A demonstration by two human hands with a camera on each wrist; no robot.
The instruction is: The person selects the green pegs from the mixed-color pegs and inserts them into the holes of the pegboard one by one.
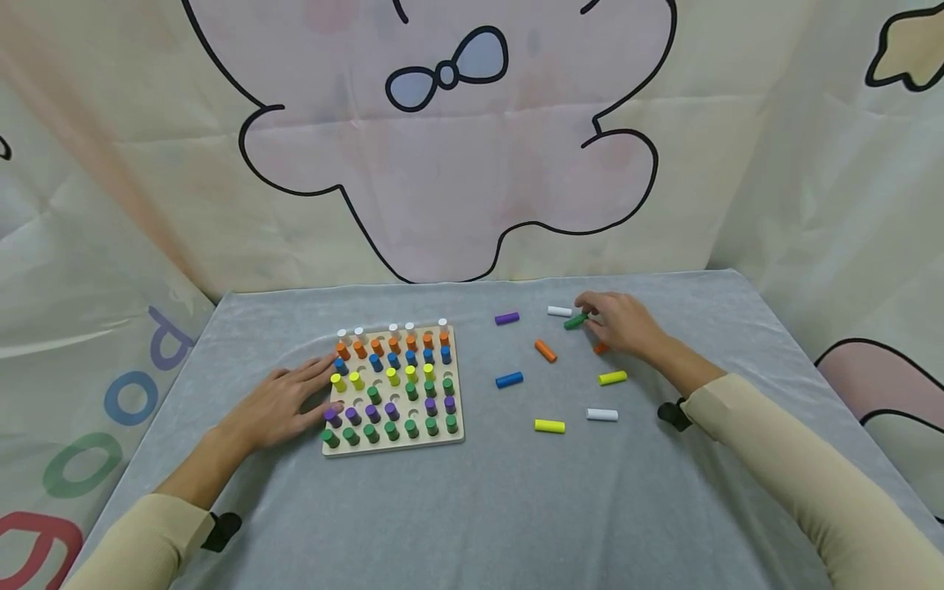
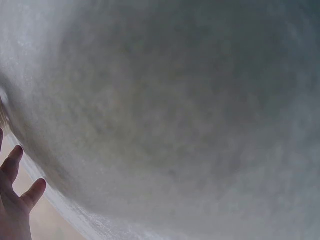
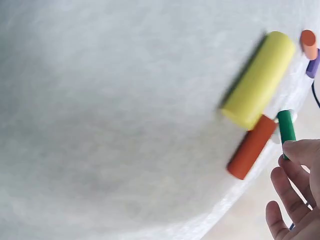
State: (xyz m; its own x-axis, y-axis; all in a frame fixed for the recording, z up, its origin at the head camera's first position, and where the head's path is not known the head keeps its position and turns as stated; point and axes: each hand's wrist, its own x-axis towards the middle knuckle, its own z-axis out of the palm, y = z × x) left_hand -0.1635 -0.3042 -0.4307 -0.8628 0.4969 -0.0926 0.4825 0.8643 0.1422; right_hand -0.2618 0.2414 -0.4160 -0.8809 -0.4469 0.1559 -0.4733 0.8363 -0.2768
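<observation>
A light wooden pegboard (image 1: 435,442) stands left of centre in the head view, holding rows of white, orange, blue, yellow, green and purple pegs. My left hand (image 1: 283,401) rests at its left edge, fingers extended; the left wrist view shows the same hand (image 2: 15,195) at its lower left corner. On the right, my right hand (image 1: 623,324) pinches a green peg (image 1: 575,321) between thumb and finger. The right wrist view shows this green peg (image 3: 286,127) sticking out from the fingertips. An orange peg (image 1: 601,348) lies under the right hand, partly hidden.
Loose pegs lie on the grey cloth (image 1: 472,508) right of the board: a purple peg (image 1: 506,318), white pegs (image 1: 559,311), an orange peg (image 1: 546,351), a blue peg (image 1: 509,379) and yellow pegs (image 1: 612,378). A printed curtain (image 1: 457,164) hangs behind the table.
</observation>
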